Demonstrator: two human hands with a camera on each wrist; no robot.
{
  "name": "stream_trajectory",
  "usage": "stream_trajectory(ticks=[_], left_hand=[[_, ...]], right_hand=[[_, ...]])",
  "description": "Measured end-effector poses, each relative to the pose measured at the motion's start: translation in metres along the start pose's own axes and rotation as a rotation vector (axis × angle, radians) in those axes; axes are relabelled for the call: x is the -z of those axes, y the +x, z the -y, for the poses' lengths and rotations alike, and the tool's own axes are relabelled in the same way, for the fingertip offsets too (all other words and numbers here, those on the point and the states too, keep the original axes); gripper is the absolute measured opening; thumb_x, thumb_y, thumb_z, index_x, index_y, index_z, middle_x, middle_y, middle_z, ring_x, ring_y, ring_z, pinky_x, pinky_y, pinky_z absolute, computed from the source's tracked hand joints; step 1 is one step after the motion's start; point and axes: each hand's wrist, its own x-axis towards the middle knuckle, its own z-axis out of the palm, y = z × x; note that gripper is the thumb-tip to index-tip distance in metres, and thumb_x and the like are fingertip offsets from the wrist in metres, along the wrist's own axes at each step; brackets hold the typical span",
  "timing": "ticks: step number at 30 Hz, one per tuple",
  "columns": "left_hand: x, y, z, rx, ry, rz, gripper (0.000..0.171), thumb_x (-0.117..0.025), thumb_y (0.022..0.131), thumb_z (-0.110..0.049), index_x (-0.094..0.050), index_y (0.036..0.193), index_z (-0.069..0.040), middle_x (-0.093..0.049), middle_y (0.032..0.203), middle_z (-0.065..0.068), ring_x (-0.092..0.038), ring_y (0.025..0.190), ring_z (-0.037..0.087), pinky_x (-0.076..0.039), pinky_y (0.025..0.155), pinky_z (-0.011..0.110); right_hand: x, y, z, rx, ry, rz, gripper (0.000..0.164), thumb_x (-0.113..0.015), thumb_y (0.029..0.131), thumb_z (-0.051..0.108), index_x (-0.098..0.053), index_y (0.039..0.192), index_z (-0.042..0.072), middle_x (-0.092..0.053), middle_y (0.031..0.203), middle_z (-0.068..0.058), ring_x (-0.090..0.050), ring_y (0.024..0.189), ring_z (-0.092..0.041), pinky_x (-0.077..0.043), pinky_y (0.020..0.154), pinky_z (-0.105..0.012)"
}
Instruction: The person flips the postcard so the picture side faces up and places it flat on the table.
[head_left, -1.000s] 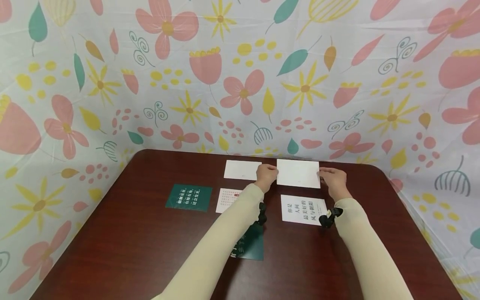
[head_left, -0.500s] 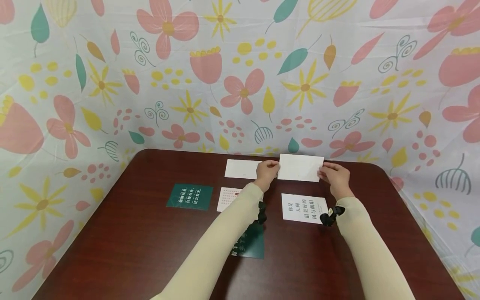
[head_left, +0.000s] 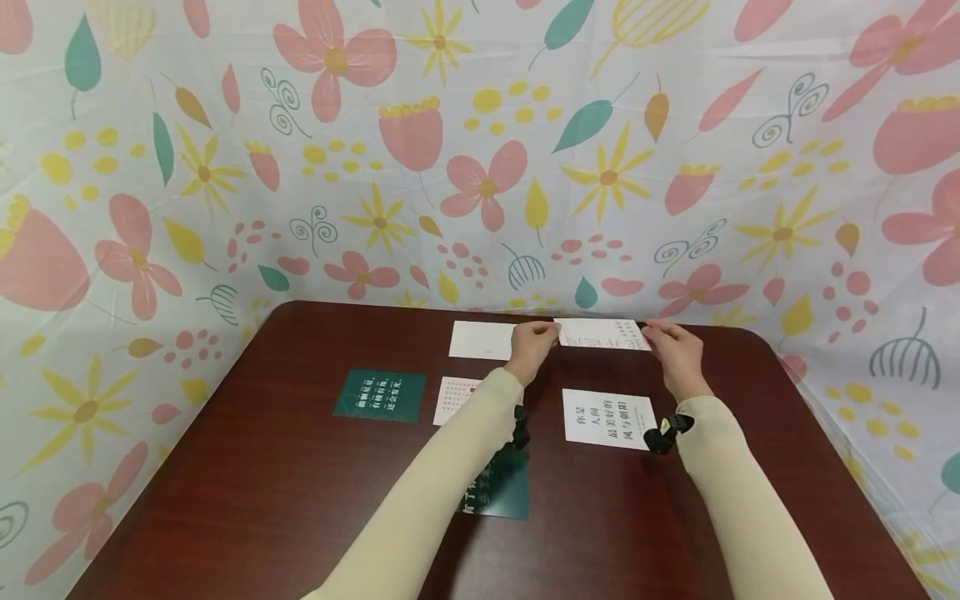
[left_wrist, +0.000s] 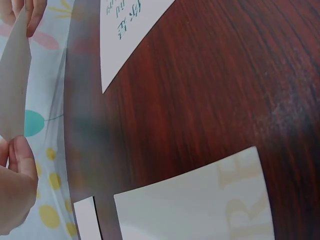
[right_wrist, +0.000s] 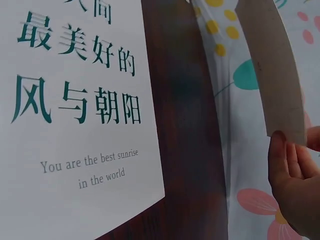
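At the far side of the table, both hands hold one white card (head_left: 600, 332) by its short ends. My left hand (head_left: 531, 350) pinches the left end; the right hand (head_left: 678, 357) pinches the right end. Dark lettering shows on the card's side toward the head camera. In the wrist views a plain face of the held card (left_wrist: 14, 85) shows, raised above the table. Left of it lies a blank white card (head_left: 478, 339), partly behind the left hand. Below the right hand lies a white card with dark Chinese characters (head_left: 603, 418), its English line readable in the right wrist view.
A green card with white characters (head_left: 378, 395) lies on the left. A white card with red print (head_left: 455, 398) and another green card (head_left: 504, 487) are partly covered by the left sleeve. The dark wooden table (head_left: 225, 500) meets a floral cloth (head_left: 480, 167) behind.
Both hands lifted the held card slightly and turned it over; its blank face showed to the head camera before, and lettering shows now. The cards on the table have not moved.
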Motion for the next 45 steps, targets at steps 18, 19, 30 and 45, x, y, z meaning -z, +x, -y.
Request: stream_trajectory(ticks=[18, 19, 30, 45], left_hand=[[-0.006, -0.002, 0.009, -0.101, 0.279, -0.016, 0.036, -0.066, 0.084, 0.002, -0.066, 0.119, -0.001, -0.063, 0.081, 0.004, -0.054, 0.067, 0.009, -0.046, 0.062, 0.021], [-0.006, -0.002, 0.009, -0.100, 0.298, -0.001, 0.038, -0.067, 0.084, 0.001, -0.065, 0.122, -0.002, -0.063, 0.081, 0.004, -0.054, 0.067, 0.009, -0.045, 0.061, 0.021], [-0.010, -0.006, 0.013, -0.087, 0.487, 0.112, 0.060, -0.067, 0.082, 0.004, -0.048, 0.140, -0.001, -0.051, 0.056, 0.002, -0.041, 0.049, 0.009, -0.036, 0.050, 0.020], [-0.020, -0.005, 0.020, -0.069, 0.656, 0.126, 0.052, -0.067, 0.086, -0.001, -0.051, 0.135, 0.004, -0.056, 0.134, 0.016, -0.047, 0.049, 0.019, -0.044, 0.063, 0.022]], right_hand=[[-0.007, 0.008, -0.015, 0.026, -0.297, 0.005, 0.041, -0.060, 0.092, 0.009, -0.057, 0.132, 0.000, -0.057, 0.121, -0.016, -0.055, 0.079, -0.007, -0.048, 0.069, -0.020], [-0.006, 0.009, -0.016, 0.030, -0.316, 0.004, 0.041, -0.061, 0.091, 0.009, -0.057, 0.132, 0.001, -0.058, 0.118, -0.015, -0.055, 0.078, -0.007, -0.048, 0.067, -0.019], [-0.006, 0.011, -0.026, 0.064, -0.537, 0.077, 0.057, -0.067, 0.086, 0.010, -0.049, 0.139, 0.000, -0.054, 0.106, -0.017, -0.056, 0.083, -0.022, -0.052, 0.068, -0.028], [-0.009, 0.010, -0.035, 0.108, -0.714, 0.091, 0.060, -0.070, 0.085, 0.011, -0.046, 0.137, -0.006, -0.058, 0.093, -0.018, -0.053, 0.072, -0.022, -0.043, 0.061, -0.030]])
